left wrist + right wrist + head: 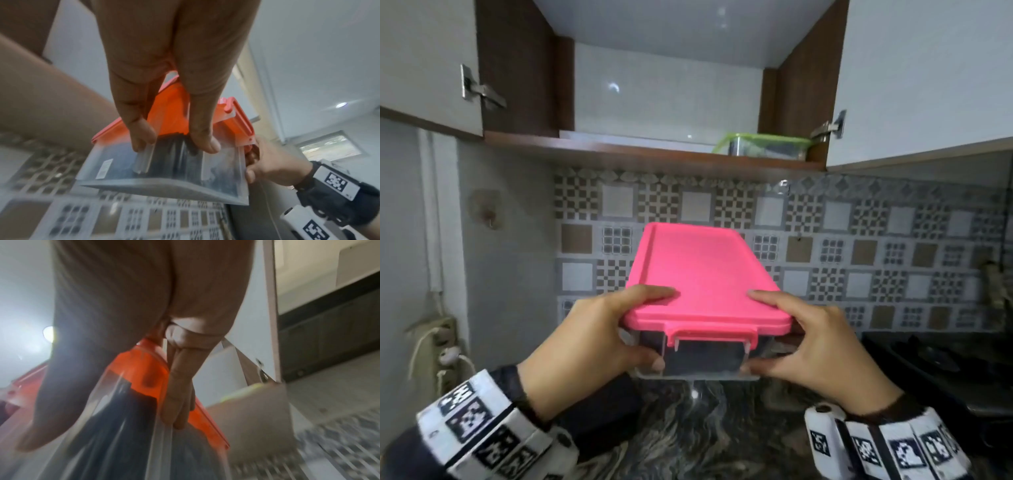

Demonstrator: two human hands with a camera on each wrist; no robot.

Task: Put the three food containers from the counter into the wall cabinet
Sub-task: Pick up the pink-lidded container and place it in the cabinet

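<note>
A clear food container with a pink lid (pixel 705 274) hangs in the air above the counter, below the open wall cabinet (pixel 654 154). My left hand (pixel 599 339) grips its left near corner, thumb on the lid, fingers underneath. My right hand (pixel 808 342) grips the right near corner the same way. From the left wrist view the container (pixel 164 170) shows its clear underside with fingers (pixel 203 142) curled beneath. The right wrist view shows the container (pixel 133 426) from below, blurred. A green-lidded container (pixel 763 145) stands on the cabinet shelf at the right.
Both white cabinet doors (pixel 428 61) stand swung open at either side. A patterned tile backsplash (pixel 859 240) runs behind. A dark marbled counter (pixel 688 428) lies below, with a black stove (pixel 935 359) at the right and a wall socket with cords (pixel 441 346) at the left.
</note>
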